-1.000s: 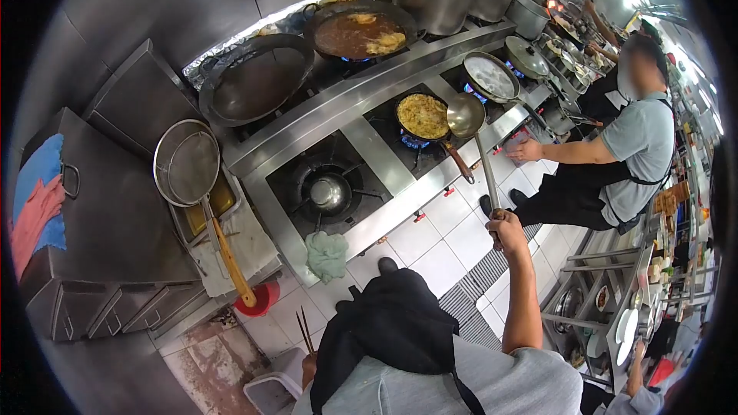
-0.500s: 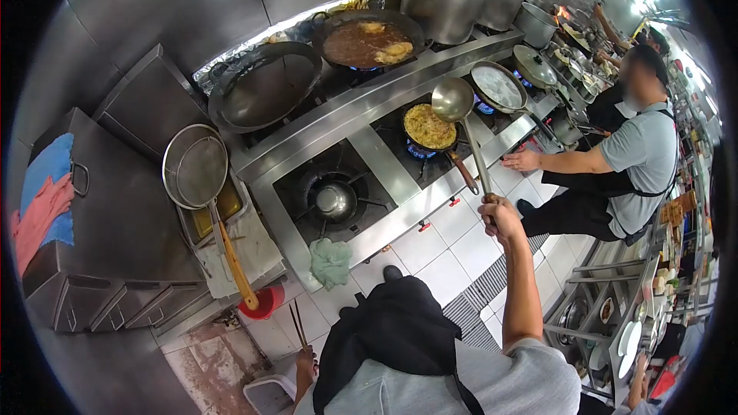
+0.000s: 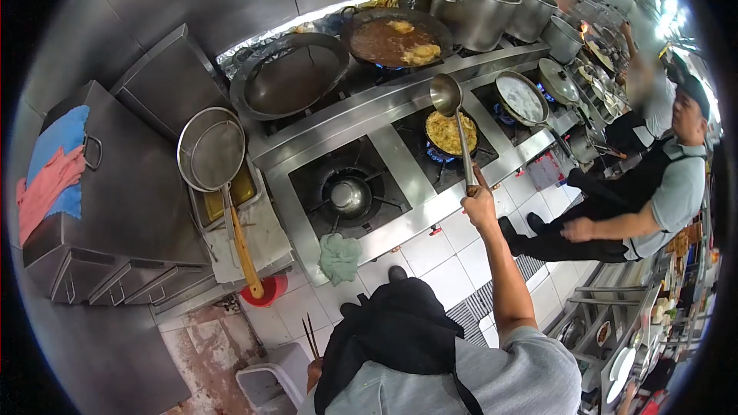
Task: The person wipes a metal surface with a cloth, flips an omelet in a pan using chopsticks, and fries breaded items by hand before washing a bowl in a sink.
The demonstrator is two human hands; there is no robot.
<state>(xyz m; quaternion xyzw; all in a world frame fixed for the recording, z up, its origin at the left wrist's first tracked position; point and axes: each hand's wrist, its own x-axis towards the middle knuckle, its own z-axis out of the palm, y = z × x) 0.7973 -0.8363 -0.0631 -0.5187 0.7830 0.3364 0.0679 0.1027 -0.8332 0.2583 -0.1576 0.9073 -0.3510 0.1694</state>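
Rising from beside the frying pan (image 3: 451, 133), the ladle (image 3: 446, 94) is now hovering above the stove's ledge; right hand (image 3: 480, 207) fingers clamped on its handle. Left hand (image 3: 313, 373) is gripping chopsticks (image 3: 309, 336) low down.

A steel range (image 3: 400, 207) runs diagonally across the centre of the frame. An unlit burner (image 3: 347, 194) sits at centre. On the raised rear shelf, an empty wok (image 3: 290, 77) stands at upper centre; right of it, a wok of brown oil (image 3: 396, 37) holds frying pieces over a blue flame. Two stockpots (image 3: 480, 1) stand at the top. A mesh strainer (image 3: 211, 155) with a wooden handle lies over a tray at left. Blue and pink cloths (image 3: 52, 173) lie on a steel cabinet at far left. A green rag (image 3: 339, 256) hangs from the range's front edge. Two co-workers (image 3: 653, 200) stand at right.
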